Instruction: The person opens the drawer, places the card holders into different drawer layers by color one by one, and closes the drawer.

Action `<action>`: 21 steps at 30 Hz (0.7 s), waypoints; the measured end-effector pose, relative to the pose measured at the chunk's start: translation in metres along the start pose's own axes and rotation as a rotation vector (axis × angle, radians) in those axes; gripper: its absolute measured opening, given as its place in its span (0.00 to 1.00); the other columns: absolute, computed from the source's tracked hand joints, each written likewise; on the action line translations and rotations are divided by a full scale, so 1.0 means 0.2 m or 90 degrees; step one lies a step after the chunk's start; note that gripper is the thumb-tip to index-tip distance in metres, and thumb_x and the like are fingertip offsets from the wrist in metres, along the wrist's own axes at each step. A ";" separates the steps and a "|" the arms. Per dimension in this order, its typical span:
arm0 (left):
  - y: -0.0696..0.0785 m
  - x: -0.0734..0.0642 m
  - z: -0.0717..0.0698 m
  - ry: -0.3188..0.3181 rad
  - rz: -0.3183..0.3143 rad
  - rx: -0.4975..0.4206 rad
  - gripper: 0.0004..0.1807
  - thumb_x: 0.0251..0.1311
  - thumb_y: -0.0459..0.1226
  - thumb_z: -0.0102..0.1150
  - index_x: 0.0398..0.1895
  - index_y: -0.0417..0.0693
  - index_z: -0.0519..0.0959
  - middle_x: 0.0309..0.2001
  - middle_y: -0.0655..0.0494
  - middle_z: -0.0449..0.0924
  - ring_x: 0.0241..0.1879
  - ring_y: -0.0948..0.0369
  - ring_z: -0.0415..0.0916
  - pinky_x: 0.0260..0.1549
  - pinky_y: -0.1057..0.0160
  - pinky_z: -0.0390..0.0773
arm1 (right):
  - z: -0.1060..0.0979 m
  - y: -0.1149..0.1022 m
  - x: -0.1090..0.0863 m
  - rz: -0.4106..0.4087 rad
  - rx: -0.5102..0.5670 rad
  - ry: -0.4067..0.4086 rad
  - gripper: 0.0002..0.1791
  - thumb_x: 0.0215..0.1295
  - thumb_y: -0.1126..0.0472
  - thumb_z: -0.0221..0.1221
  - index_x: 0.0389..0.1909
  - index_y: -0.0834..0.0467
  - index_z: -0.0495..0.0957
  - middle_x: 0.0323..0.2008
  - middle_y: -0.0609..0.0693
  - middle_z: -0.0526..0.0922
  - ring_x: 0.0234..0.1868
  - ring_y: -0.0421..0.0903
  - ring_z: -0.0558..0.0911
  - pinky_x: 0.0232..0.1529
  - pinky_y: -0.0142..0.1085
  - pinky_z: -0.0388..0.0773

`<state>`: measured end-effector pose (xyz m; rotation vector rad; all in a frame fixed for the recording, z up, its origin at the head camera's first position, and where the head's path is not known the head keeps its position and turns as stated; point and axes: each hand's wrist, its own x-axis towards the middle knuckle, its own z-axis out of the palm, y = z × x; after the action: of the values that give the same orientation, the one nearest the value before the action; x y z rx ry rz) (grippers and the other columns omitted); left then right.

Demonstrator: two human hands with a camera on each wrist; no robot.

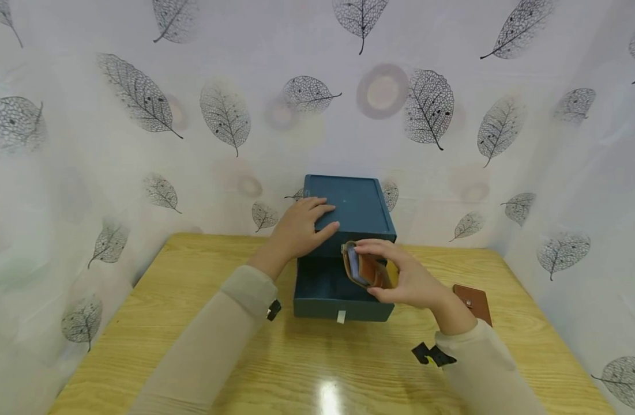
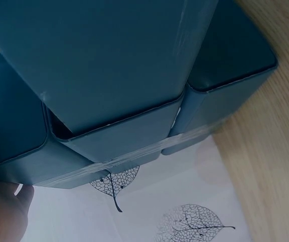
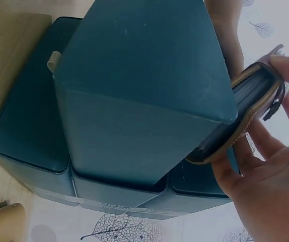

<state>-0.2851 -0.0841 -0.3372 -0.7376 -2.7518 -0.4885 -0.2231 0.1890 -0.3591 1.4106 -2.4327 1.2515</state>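
Note:
A teal drawer box point(image 1: 348, 199) stands at the back of the table with its lower drawer point(image 1: 343, 310) pulled out. My left hand point(image 1: 299, 230) rests on the left part of the box's top, its fingers spread and nothing held. In the left wrist view only part of that left hand point(image 2: 3, 214) shows, at the corner of the box. Over the drawer's right side, my right hand point(image 1: 400, 274) pinches a brown card wallet point(image 1: 366, 270) between thumb and fingers. The right wrist view shows the wallet point(image 3: 242, 108) beside the pulled-out drawer point(image 3: 139, 121), with pale card sleeves inside.
On the table to the right lies a reddish-brown snap wallet point(image 1: 475, 302), partly behind my right wrist. A yellow item point(image 1: 393, 274) shows behind my right hand, mostly hidden. A white pull tab point(image 1: 341, 316) sits on the drawer front. A leaf-print curtain point(image 1: 307, 138) hangs behind the table.

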 end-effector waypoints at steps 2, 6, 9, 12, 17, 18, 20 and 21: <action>0.00 0.00 0.00 0.000 -0.001 0.002 0.33 0.72 0.60 0.44 0.73 0.54 0.69 0.75 0.51 0.61 0.75 0.51 0.55 0.74 0.49 0.52 | 0.00 -0.01 0.01 0.006 -0.006 -0.016 0.40 0.56 0.68 0.71 0.70 0.52 0.69 0.70 0.52 0.67 0.67 0.48 0.68 0.59 0.53 0.75; 0.00 0.00 0.00 -0.003 0.000 0.003 0.33 0.72 0.60 0.44 0.73 0.54 0.69 0.75 0.51 0.61 0.75 0.51 0.54 0.74 0.48 0.52 | 0.00 -0.02 0.02 0.026 -0.016 -0.043 0.39 0.57 0.64 0.71 0.70 0.50 0.70 0.70 0.50 0.67 0.66 0.48 0.69 0.57 0.51 0.77; 0.00 -0.01 0.00 -0.003 -0.001 0.001 0.33 0.72 0.60 0.45 0.73 0.53 0.69 0.75 0.51 0.61 0.75 0.51 0.54 0.75 0.48 0.51 | 0.00 -0.04 0.03 0.040 -0.021 -0.061 0.38 0.58 0.63 0.71 0.70 0.48 0.70 0.70 0.48 0.67 0.67 0.48 0.69 0.57 0.50 0.78; 0.00 -0.01 0.00 0.001 -0.002 0.002 0.33 0.72 0.59 0.45 0.73 0.53 0.69 0.75 0.51 0.62 0.75 0.51 0.55 0.74 0.48 0.52 | 0.00 -0.05 0.04 0.049 -0.027 -0.080 0.38 0.58 0.61 0.70 0.71 0.46 0.70 0.71 0.47 0.66 0.66 0.49 0.68 0.55 0.47 0.79; 0.00 -0.01 0.00 0.001 0.000 0.004 0.33 0.73 0.59 0.44 0.73 0.54 0.69 0.75 0.51 0.61 0.75 0.51 0.55 0.75 0.48 0.52 | 0.00 -0.05 0.04 0.065 -0.029 -0.104 0.38 0.59 0.60 0.69 0.71 0.45 0.69 0.71 0.48 0.66 0.64 0.49 0.70 0.52 0.43 0.81; 0.00 -0.01 0.00 0.001 0.000 0.004 0.33 0.73 0.59 0.44 0.73 0.54 0.69 0.75 0.51 0.61 0.75 0.51 0.55 0.75 0.48 0.52 | 0.01 -0.04 0.04 0.069 -0.028 -0.109 0.38 0.59 0.59 0.69 0.71 0.44 0.69 0.71 0.48 0.65 0.64 0.50 0.70 0.52 0.43 0.81; 0.01 -0.01 0.00 -0.001 -0.002 0.004 0.33 0.73 0.59 0.44 0.73 0.54 0.69 0.75 0.51 0.61 0.75 0.51 0.55 0.75 0.48 0.52 | 0.01 -0.04 0.04 0.075 -0.025 -0.118 0.38 0.60 0.58 0.69 0.72 0.44 0.69 0.72 0.48 0.64 0.65 0.50 0.69 0.52 0.43 0.81; 0.01 -0.01 0.00 0.000 -0.003 0.004 0.33 0.73 0.59 0.44 0.73 0.54 0.69 0.75 0.51 0.61 0.75 0.51 0.55 0.74 0.48 0.52 | 0.02 -0.04 0.04 0.076 -0.027 -0.122 0.38 0.60 0.57 0.69 0.72 0.44 0.68 0.72 0.48 0.63 0.66 0.50 0.68 0.52 0.43 0.81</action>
<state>-0.2834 -0.0839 -0.3363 -0.7306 -2.7547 -0.4796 -0.2208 0.1796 -0.3532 1.4563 -2.6890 1.1267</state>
